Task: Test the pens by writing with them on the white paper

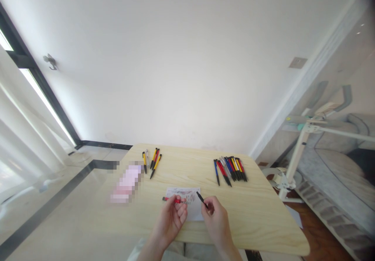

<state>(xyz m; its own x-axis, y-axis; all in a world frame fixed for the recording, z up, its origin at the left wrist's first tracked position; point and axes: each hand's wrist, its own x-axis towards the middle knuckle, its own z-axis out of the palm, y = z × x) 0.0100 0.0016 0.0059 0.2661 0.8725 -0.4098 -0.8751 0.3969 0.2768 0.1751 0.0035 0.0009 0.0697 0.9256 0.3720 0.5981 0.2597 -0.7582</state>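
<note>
My left hand [172, 218] is closed on a red pen piece [171, 199] that pokes out to the left. My right hand [215, 216] pinches a black pen piece [202, 199] pointing up and left. Both hands hover over a small sheet of paper [187, 200] with scribbles, near the front edge of the light wooden table [258, 214]. A small group of yellow, red and black pens [152, 160] lies at the back left. A larger bunch of several coloured pens [230, 169] lies at the back right.
A blurred pinkish patch [126, 183] sits on the table's left part. A white stand [293, 163] and a grey sofa [336, 167] are to the right. A window with a dark frame [38, 81] runs along the left. White wall behind the table.
</note>
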